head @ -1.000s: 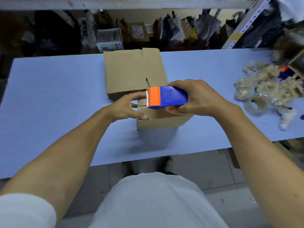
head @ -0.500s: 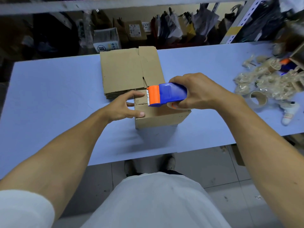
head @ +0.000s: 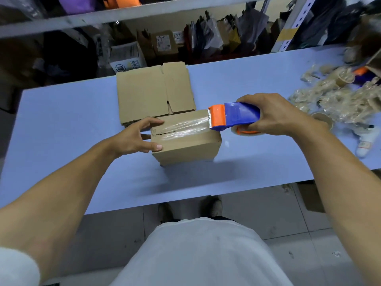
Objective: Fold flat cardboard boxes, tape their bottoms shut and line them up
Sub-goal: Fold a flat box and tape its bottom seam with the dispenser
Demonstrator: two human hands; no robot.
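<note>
1. The folded cardboard box (head: 185, 139) stands on the blue table (head: 61, 124), near its front edge and roughly in the middle, with its closed flaps facing up.
2. A strip of clear tape (head: 185, 126) lies along the seam on top of the box and runs from the left part of the top to the right edge, where it meets the tape dispenser (head: 235, 116).
3. The left hand (head: 136, 137) is at the left end of the box: its fingers are curled over the far top corner and its thumb presses on the near top corner, so it steadies the box from that side.
4. The right hand (head: 276, 114) is wrapped around the blue body of the tape dispenser and holds it just past the right top edge of the box, with the orange toothed end pointing left at the tape.
5. An orange-cored roll of tape shows under the dispenser, below the right hand's fingers.
6. A stack of flat cardboard boxes (head: 154, 93) lies on the table just behind the folded box, touching or nearly touching its far side.
7. A heap of crumpled used tape and empty tape cores (head: 338, 100) lies on the right part of the table, well apart from the box and beyond the right hand.
8. Shelving (head: 144, 13) holding bags and small cartons stands behind the table.
</note>
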